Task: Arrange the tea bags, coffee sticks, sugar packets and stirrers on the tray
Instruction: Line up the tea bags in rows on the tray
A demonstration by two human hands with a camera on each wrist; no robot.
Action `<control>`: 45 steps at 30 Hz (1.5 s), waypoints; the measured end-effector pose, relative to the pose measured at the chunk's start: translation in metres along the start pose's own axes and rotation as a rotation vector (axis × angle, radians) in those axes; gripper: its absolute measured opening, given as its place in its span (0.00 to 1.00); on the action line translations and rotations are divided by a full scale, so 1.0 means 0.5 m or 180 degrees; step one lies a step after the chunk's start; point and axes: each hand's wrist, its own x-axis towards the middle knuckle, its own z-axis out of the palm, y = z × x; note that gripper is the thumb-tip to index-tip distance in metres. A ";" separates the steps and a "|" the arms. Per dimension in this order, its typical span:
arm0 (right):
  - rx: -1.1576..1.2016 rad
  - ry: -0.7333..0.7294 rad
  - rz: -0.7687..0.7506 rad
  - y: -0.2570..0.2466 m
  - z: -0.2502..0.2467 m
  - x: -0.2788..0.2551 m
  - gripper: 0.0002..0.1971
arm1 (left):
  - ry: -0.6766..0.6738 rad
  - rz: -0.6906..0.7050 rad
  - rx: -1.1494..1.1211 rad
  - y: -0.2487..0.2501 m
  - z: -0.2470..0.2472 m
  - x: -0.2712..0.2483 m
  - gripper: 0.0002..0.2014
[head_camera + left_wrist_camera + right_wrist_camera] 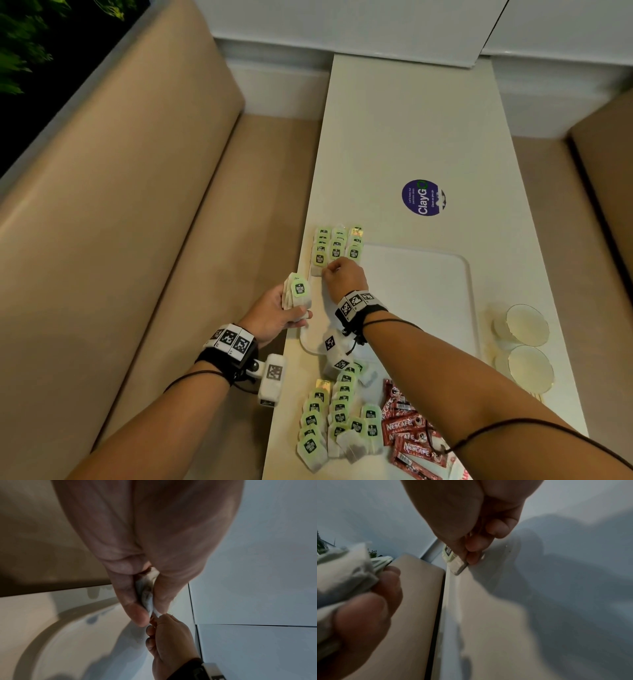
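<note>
Nearest, loose green-tagged tea bags [329, 425] and red coffee sticks [409, 433] reading NESCAFE are waiting on the table [411, 137]. Beyond them the left hand [274, 313] is curling round a stack of tea bags [297, 291] while the right hand [344, 277] is pinching one bag [453, 559] onto the tray [428, 274] rows [337, 245]. The loosely clamped stack is likely spilling off the edge; farther off, a sticker [423, 197] is reading ClayGo.
</note>
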 end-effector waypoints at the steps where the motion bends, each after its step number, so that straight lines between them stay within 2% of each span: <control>1: 0.0061 0.0015 0.0001 0.001 -0.001 -0.003 0.03 | 0.0004 0.0011 0.0017 0.000 -0.001 0.000 0.14; 5: 0.0303 -0.0016 -0.0228 0.004 -0.008 -0.027 0.06 | 0.0012 0.0054 0.0059 0.000 -0.002 0.004 0.13; 8: 0.0495 -0.0409 -0.0525 0.005 -0.017 -0.061 0.15 | 0.0074 0.0093 0.0019 -0.001 0.002 0.005 0.14; 11: 0.0703 -0.0927 -0.0551 0.010 -0.029 -0.093 0.27 | 0.0217 0.0143 -0.0066 0.003 0.007 0.010 0.16; 13: 0.0662 -0.1134 -0.0666 0.020 -0.033 -0.110 0.24 | 0.0274 0.0162 -0.0036 0.005 0.011 0.013 0.15; 16: 0.0659 -0.1039 -0.0814 0.037 -0.038 -0.119 0.12 | 0.0223 0.0195 0.0101 0.007 0.015 0.013 0.14; 18: 0.0717 -0.1013 -0.0810 0.041 -0.042 -0.120 0.10 | 0.0124 0.0149 0.0206 0.010 0.019 0.010 0.15; 24: 0.0667 -0.0965 -0.0798 0.036 -0.059 -0.119 0.11 | 0.0104 0.0109 0.0419 0.013 0.012 0.011 0.21; 33: 0.0427 -0.1043 -0.0782 0.057 -0.058 -0.125 0.09 | 0.0261 0.0176 0.0449 0.011 0.018 0.018 0.13; 40: 0.0400 -0.0547 -0.0468 0.059 -0.086 -0.054 0.13 | 0.0416 0.0011 0.0180 0.000 0.016 0.032 0.10; 45: -0.0091 -0.0423 -0.0276 0.054 -0.083 0.003 0.13 | 0.0318 -0.0157 0.0115 -0.006 0.020 0.037 0.13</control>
